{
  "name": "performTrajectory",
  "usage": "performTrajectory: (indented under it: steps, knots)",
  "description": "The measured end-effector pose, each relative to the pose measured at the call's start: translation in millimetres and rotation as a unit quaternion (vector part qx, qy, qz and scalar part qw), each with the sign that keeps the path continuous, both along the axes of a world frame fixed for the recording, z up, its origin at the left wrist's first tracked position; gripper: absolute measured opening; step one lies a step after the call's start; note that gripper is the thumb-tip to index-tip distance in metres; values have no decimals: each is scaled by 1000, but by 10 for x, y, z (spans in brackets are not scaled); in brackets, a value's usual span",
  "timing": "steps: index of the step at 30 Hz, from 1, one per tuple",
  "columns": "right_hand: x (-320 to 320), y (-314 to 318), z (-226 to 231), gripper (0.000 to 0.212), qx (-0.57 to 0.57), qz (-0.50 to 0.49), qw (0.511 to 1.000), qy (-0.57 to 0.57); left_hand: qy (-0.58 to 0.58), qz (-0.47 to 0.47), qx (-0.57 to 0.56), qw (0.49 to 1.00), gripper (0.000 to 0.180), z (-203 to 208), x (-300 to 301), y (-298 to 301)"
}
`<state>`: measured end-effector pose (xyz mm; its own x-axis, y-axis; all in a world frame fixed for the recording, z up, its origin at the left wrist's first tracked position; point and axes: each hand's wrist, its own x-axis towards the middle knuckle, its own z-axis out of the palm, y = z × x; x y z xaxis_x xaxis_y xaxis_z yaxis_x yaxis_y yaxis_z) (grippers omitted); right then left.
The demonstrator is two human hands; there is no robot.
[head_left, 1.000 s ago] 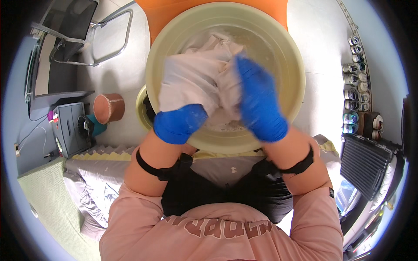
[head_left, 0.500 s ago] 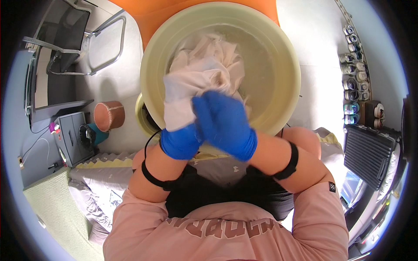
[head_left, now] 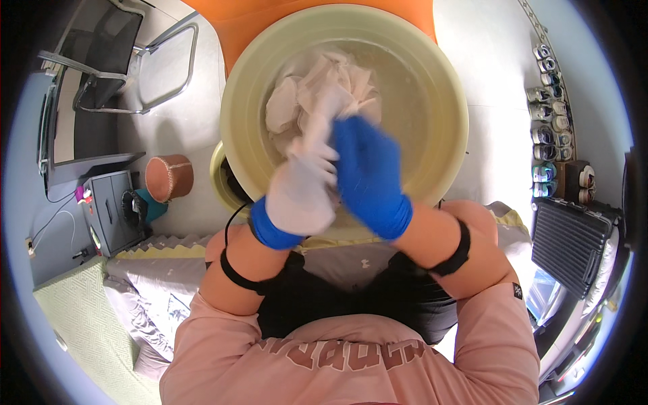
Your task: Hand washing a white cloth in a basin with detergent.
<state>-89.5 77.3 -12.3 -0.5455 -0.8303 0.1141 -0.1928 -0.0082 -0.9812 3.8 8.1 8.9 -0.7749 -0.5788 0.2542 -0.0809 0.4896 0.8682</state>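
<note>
A large pale-yellow basin (head_left: 451, 115) stands in front of me with cloudy water and a bunched whitish-pink cloth (head_left: 325, 88) in it. Part of the cloth rises over the near side of the basin and drapes over my left hand (head_left: 270, 229). Only the blue-gloved wrist side shows there; its fingers are hidden under the fabric. My right hand (head_left: 370, 174), also in a blue glove, is closed against the raised, twisted part of the cloth, its fingertips blurred by motion.
An orange surface (head_left: 210, 13) lies beneath the basin's far side. A smaller yellow tub (head_left: 217, 177) sits at its lower left. Further left are a brown bin (head_left: 169, 179), a grey cabinet (head_left: 111, 209) and a metal-framed chair (head_left: 189, 64). Rows of shoes (head_left: 543, 131) and a black suitcase (head_left: 565, 244) line the right.
My right hand has moved slightly up and right, apart from the left. The cloth now covers most of my left hand and is drawn into a narrow twist toward the pile.
</note>
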Motion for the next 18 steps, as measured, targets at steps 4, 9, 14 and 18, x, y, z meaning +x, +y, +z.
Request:
performTrajectory:
  steps: [4,9,14,18]
  knots:
    - [114,20,-27,31,-20,49,994,92,-140,41,-61,987,48,-362,306,-58]
    - [86,-2,67,33,37,11,998,43,-105,47,-274,955,52,-250,166,-156]
    - [-13,-22,-28,32,16,45,999,14,-175,15,-198,964,47,261,-80,-123]
    - [-97,-67,-23,28,35,-41,996,77,-105,-17,62,992,41,-102,-59,-217]
